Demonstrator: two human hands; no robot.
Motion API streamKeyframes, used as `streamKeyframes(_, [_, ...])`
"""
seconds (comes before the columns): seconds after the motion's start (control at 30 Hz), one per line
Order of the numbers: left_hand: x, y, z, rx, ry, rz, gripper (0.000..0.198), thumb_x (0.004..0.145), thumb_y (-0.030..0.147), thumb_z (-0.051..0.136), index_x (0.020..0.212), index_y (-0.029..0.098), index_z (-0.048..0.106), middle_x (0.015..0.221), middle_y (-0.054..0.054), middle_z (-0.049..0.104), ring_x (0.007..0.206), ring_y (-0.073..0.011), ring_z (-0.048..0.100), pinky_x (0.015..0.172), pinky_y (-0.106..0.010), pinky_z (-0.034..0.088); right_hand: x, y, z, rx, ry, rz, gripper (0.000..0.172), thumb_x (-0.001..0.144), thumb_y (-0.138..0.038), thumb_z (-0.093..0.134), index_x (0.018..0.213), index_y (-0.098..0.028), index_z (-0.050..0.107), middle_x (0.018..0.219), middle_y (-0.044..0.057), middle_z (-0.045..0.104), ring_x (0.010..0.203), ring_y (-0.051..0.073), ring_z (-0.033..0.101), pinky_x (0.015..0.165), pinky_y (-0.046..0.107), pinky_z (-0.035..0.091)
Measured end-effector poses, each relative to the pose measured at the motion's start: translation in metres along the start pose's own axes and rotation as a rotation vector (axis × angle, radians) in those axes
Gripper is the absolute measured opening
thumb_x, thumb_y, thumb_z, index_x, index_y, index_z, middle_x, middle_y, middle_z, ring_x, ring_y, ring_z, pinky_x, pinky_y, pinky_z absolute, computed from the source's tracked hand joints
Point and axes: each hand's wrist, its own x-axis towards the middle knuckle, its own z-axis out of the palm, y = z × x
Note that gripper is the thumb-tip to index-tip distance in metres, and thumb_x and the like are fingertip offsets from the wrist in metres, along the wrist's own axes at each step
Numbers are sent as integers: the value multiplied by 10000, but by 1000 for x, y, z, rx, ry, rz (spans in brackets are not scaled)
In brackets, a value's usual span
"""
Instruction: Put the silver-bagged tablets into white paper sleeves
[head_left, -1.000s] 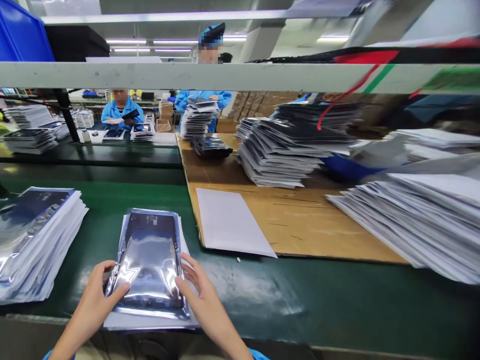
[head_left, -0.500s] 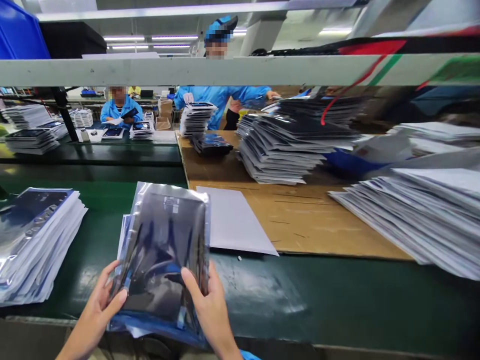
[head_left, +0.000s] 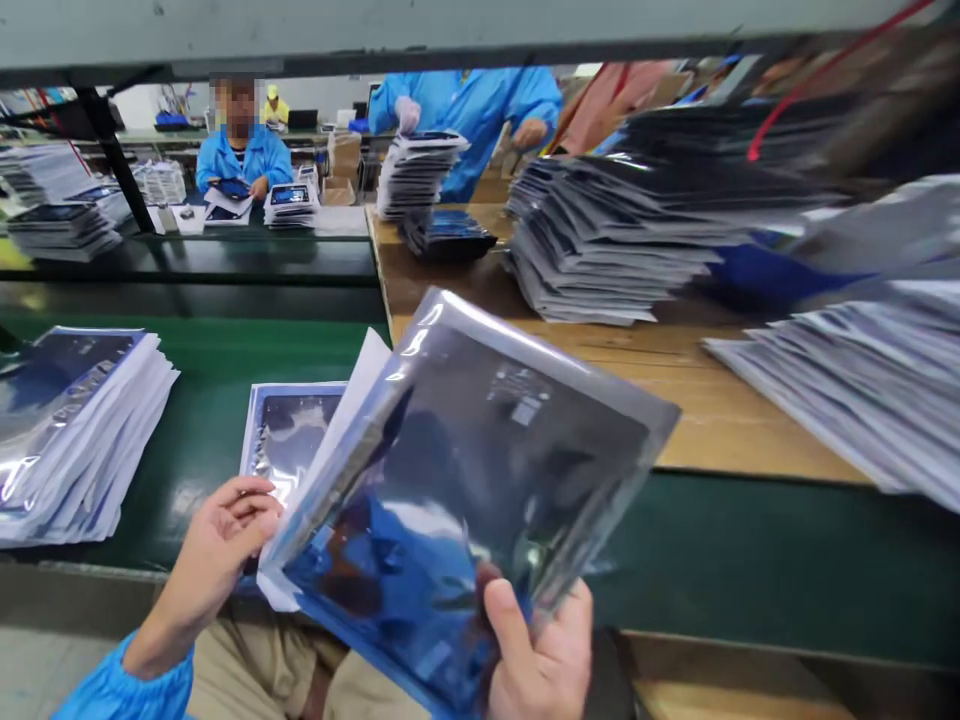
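My right hand grips the near edge of a shiny silver-blue plastic bag, which is lifted off the belt and tilted toward the right. A white sheet shows behind the bag's left edge. My left hand curls its fingers at the bag's lower left corner and the sheet's edge. Under them another bagged item lies flat on the green belt.
A stack of bagged items lies at the left on the belt. A cardboard sheet to the right carries tall stacks and a fanned white pile. People in blue coats work at benches beyond.
The bag has been lifted off the belt and swung up to the right. My right hand moved right with it. The view has tilted down.
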Motion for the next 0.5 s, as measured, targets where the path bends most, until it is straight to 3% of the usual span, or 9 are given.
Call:
streamKeyframes(0.13, [5, 0, 2, 89, -87, -47, 448, 622, 418, 780, 946, 168, 598, 854, -64, 675, 721, -156, 620, 618, -236, 489, 2, 4, -16, 18, 29, 101, 538, 701, -440, 710, 1152, -224, 511, 780, -3, 652, 672, 174, 623, 607, 260, 492])
streamKeyframes(0.3, [1, 3, 9, 100, -122, -212, 485, 744, 515, 635, 1107, 207, 542, 966, -77, 695, 821, -205, 656, 684, -295, 504, 8, 24, 5, -36, -77, 97, 573, 758, -477, 635, 1246, -218, 482, 975, 46, 682, 856, 224, 641, 741, 324, 519])
streamKeyframes(0.43, [-4, 10, 10, 98, 22, -236, 507, 693, 451, 703, 1117, 227, 541, 892, -38, 702, 738, -187, 654, 587, -259, 485, 2, 39, 25, 2, -133, 62, 532, 802, -476, 579, 1261, -227, 479, 1034, 41, 678, 888, 209, 635, 766, 317, 515])
streamKeyframes(0.5, [-3, 12, 7, 65, 93, -185, 474, 653, 385, 756, 1052, 212, 568, 858, -23, 693, 673, -146, 630, 528, -213, 458, -1, 39, 24, 29, -83, 65, 521, 804, -466, 583, 1254, -225, 480, 1017, 39, 678, 832, 196, 637, 725, 301, 515])
